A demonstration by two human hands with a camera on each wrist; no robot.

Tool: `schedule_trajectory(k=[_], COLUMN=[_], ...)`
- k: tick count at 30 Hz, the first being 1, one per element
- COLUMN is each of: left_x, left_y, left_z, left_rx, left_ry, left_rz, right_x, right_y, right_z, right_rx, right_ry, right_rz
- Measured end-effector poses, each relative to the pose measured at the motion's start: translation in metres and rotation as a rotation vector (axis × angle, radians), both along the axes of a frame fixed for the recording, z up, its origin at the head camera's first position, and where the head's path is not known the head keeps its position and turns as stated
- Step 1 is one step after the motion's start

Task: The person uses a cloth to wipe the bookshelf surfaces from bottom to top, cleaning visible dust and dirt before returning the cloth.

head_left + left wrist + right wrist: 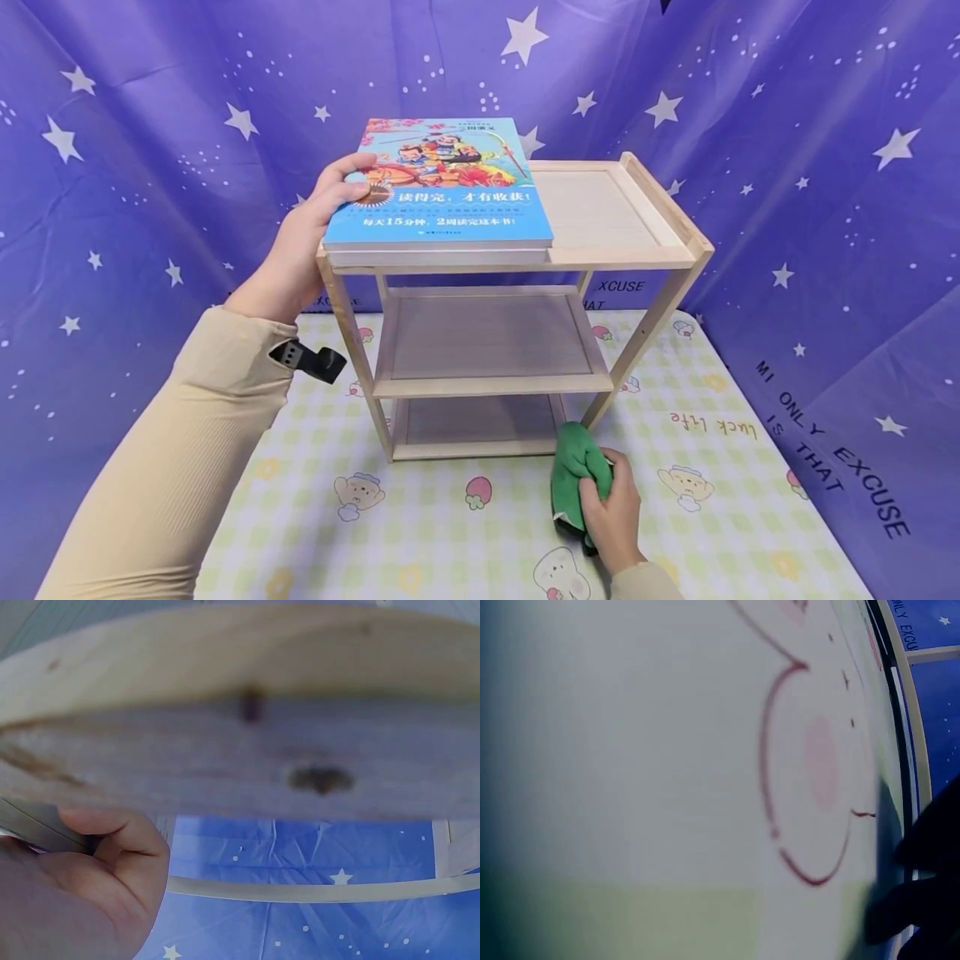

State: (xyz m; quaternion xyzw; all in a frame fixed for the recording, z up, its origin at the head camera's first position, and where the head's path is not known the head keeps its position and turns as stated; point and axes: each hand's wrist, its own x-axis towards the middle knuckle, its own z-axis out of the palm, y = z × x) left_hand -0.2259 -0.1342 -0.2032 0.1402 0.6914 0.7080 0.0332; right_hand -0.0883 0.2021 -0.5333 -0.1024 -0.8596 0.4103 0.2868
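Observation:
In the head view, two stacked books lie on the left part of the top tier of a small wooden shelf point(615, 208). The upper book point(450, 204) has a blue cover with cartoon riders. My left hand point(303, 229) grips the stack at its left edge, fingertips over the cover; the left wrist view shows the curled hand point(112, 877) beneath a blurred wooden bar. Low at the shelf's front right, my right hand point(615, 504) holds a bunched green cloth point(573, 471) just above or on the tablecloth. Only dark finger shapes point(922, 885) show in the right wrist view.
The shelf has a middle tier point(483, 337) and a bottom tier point(480, 421), both bare. It stands on a checked tablecloth point(420, 517) with cartoon prints. A purple star-patterned curtain point(187, 208) hangs behind and along both sides.

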Motion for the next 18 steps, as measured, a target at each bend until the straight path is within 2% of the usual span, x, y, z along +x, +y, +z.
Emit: schedule_trajectory(k=[5,11,15,18], left_x=[0.000,0.000,0.000,0.000], left_y=[0.000,-0.001,-0.001,-0.001], left_z=[0.001,0.000,-0.001,-0.001], left_rx=[0.002,0.009,0.014,0.008], left_ry=[0.004,0.006,0.006,0.005], left_rz=[0.002,-0.008,-0.014,-0.011], right_x=[0.003,0.007,0.008,0.005], right_y=[0.001,0.003,0.007,0.011], right_z=[-0.002,0.003,0.009,0.016], right_rx=[-0.111,-0.220,-0.297,-0.348], right_ry=[0.119,0.231,0.234,0.171], right_rz=[-0.013,-0.016,-0.076,-0.144])
